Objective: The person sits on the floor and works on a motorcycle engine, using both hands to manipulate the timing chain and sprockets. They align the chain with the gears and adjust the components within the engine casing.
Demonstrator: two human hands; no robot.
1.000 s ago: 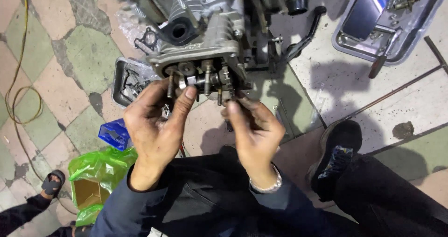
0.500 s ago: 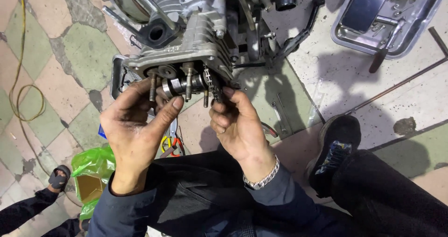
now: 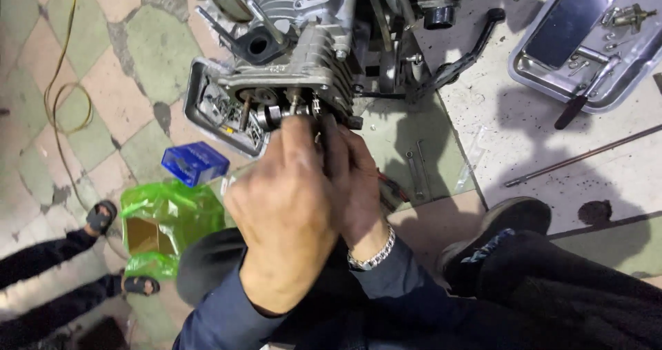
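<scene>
A grey metal engine (image 3: 310, 40) stands on the tiled floor with its open cylinder head facing me. Valve stems and springs (image 3: 279, 108) stick out of that face. My left hand (image 3: 286, 198) reaches up to these parts with its back toward me, fingers curled onto them. My right hand (image 3: 358, 184) lies right beside and partly under the left, its fingertips pinched on the same valve parts. A metal bracelet (image 3: 372, 253) is on the right wrist. The fingertips of both hands are mostly hidden.
A metal tray (image 3: 593, 53) with small parts and a tool sits at the top right. A long rod (image 3: 586, 157) lies on the floor. A blue box (image 3: 194, 162) and a green plastic bag (image 3: 169, 226) lie at the left, near another person's sandalled feet (image 3: 103, 215). My shoe (image 3: 503, 226) is at the right.
My hands have closed together over the valve parts, the left now covering most of the right. The view has shifted, so the engine sits higher and further right.
</scene>
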